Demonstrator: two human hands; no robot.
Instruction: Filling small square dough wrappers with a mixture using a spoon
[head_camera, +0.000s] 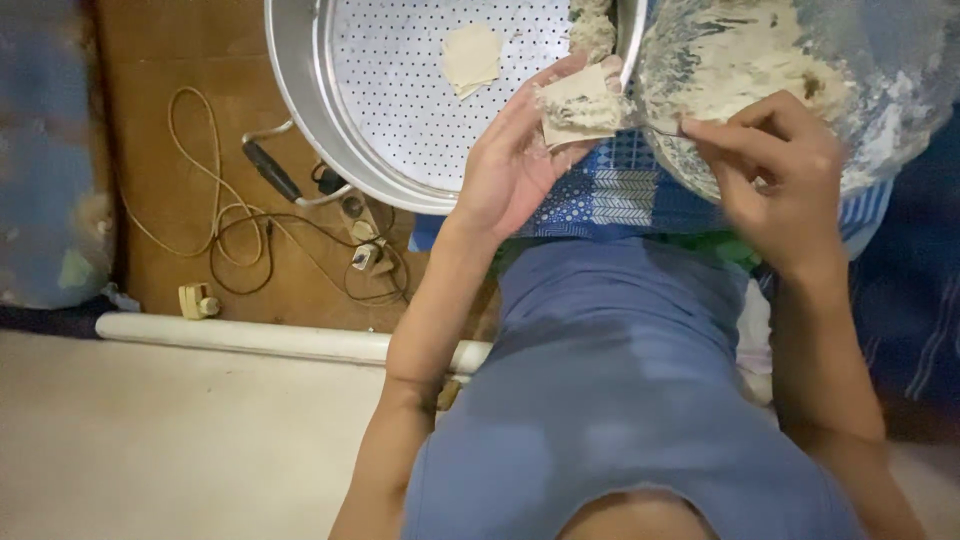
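My left hand (510, 160) is palm up and holds a square dough wrapper (580, 105) with pale filling on it, just beside the rim of the steamer tray. My right hand (780, 180) is pinched on a thin utensil (665, 128) whose tip points toward the wrapper, at the edge of a large bowl (880, 120) smeared with pale filling. The round perforated metal steamer tray (400, 110) holds a folded dumpling (470, 58) near its middle and another one (593, 30) at its right rim.
A blue patterned cloth (620, 190) lies under the bowl and my hands. Tangled cables and plugs (290, 240) lie on the brown floor by the tray's black handle (270, 170). A white pipe (260, 338) runs along the floor edge. My blue shirt fills the lower frame.
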